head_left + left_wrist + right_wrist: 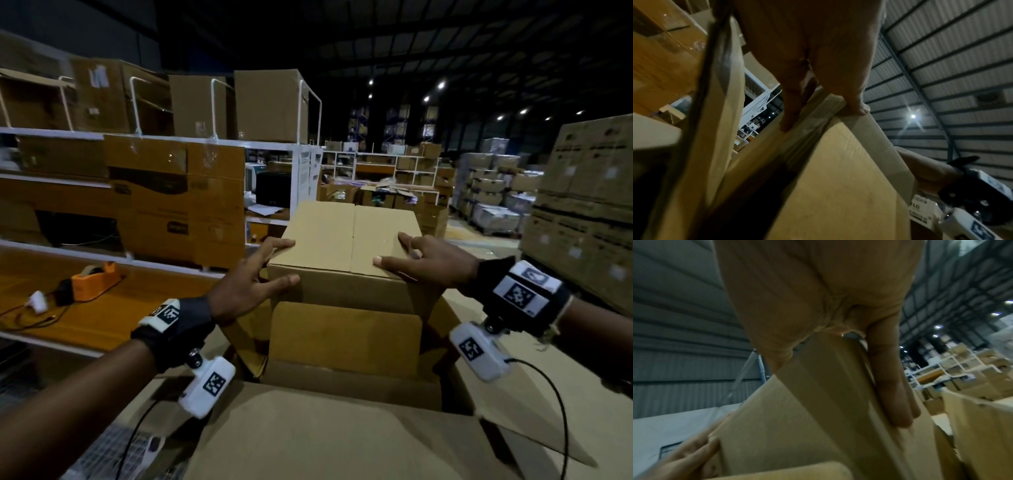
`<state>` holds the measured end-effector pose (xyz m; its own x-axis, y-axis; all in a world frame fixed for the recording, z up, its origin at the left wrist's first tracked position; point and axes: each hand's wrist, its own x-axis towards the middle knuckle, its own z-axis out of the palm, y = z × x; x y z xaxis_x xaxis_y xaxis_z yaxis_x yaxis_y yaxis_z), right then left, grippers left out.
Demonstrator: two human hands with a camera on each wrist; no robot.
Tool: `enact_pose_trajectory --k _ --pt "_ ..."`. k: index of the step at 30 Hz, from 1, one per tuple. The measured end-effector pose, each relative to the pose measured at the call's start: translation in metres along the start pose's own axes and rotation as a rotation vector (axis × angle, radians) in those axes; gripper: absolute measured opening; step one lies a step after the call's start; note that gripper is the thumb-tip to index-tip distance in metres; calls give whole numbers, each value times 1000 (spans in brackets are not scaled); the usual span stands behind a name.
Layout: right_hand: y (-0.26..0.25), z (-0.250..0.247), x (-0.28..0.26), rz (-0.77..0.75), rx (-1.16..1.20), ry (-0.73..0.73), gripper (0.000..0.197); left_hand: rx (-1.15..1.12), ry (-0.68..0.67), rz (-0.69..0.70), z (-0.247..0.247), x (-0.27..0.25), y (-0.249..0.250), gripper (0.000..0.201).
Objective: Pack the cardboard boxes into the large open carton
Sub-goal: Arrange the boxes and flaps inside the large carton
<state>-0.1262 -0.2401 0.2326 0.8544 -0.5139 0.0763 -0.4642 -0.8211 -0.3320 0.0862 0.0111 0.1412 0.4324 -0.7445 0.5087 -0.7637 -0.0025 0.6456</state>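
Observation:
A closed plain cardboard box (342, 236) hangs between my two hands above the large open carton (308, 435), whose near flap spreads out at the bottom of the head view. My left hand (270, 263) grips the box's near left corner, thumb on the front face and fingers over the edge. My right hand (404, 255) clasps the near right corner, thumb on top. A tan cardboard panel (346, 339) stands under the box inside the carton; whether it is a flap or another box I cannot tell. The left wrist view has my left hand (818, 97) on the box (838, 170). The right wrist view has my right hand (838, 353) astride the box (797, 410).
White shelving (267, 144) loaded with brown cartons runs along the left. An orange tape dispenser (96, 279) and loose cables lie on its lower orange shelf. A tall stack of cartons (582, 205) stands close on the right. Pallets of boxes fill the far floor.

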Motion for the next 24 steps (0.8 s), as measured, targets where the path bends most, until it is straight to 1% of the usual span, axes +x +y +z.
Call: enact_pose_trajectory --k 3,5,7,10,12,13,15,17,21,22,24 --pt "0 -2 6 41 41 16 109 31 27 12 5 -3 2 64" --pt "1 -7 9 62 124 1 108 20 71 6 10 -5 5 65" --pt "4 -15 11 50 170 -14 107 -6 112 2 12 -7 11 65" --pt "10 -29 18 21 156 -13 109 -7 156 23 8 -4 22 60" --pt "12 -36 24 10 164 2 108 12 182 24 5 2 30 67" --pt "14 -38 28 6 171 3 113 23 186 18 3 6 33 68" --pt "18 -40 36 6 163 2 122 75 175 10 3 16 38 63" --pt "22 -42 42 12 181 -5 117 116 161 -1 4 25 42 62" --pt "27 -39 55 62 181 -52 94 138 119 -55 10 35 44 63" --pt "28 -37 58 72 186 -67 92 136 105 -78 12 36 42 64" --pt "30 -31 67 87 192 -92 96 121 95 -116 16 34 36 67"
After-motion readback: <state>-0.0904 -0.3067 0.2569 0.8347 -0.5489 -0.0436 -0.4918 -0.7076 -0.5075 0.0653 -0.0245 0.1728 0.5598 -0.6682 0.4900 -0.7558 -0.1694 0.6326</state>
